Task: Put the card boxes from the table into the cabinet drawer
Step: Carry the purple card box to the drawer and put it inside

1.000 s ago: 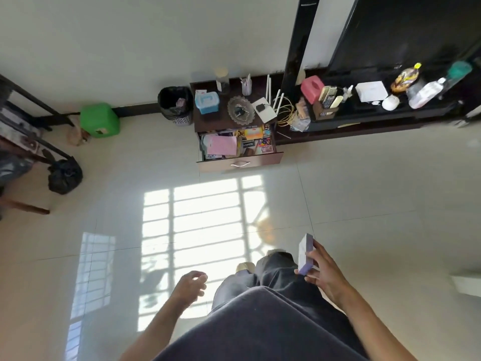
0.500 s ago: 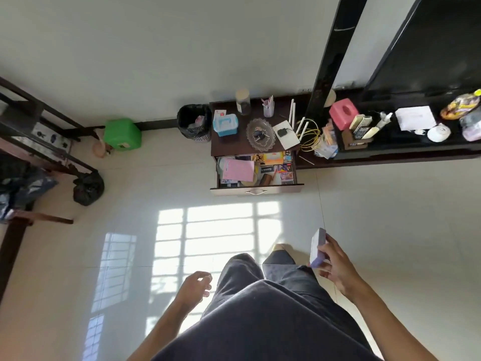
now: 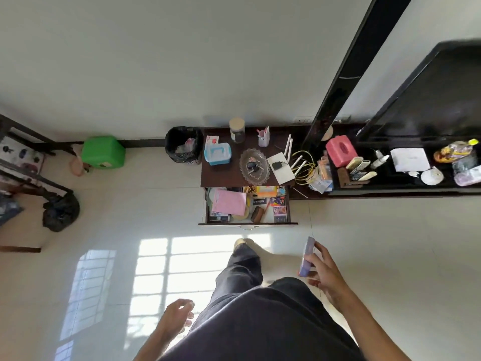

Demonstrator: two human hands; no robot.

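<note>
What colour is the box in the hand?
Light purple box, held in the right hand; seen in the head view.

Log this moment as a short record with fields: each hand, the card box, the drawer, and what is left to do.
right hand: holds the purple card box on edge, fingers wrapped round it
left hand: free, loosely curled, beside the leg
drawer: pulled open, already crowded with cards and a pink sheet
box position: above the floor, short of the drawer
remaining: box not yet in the drawer
</note>
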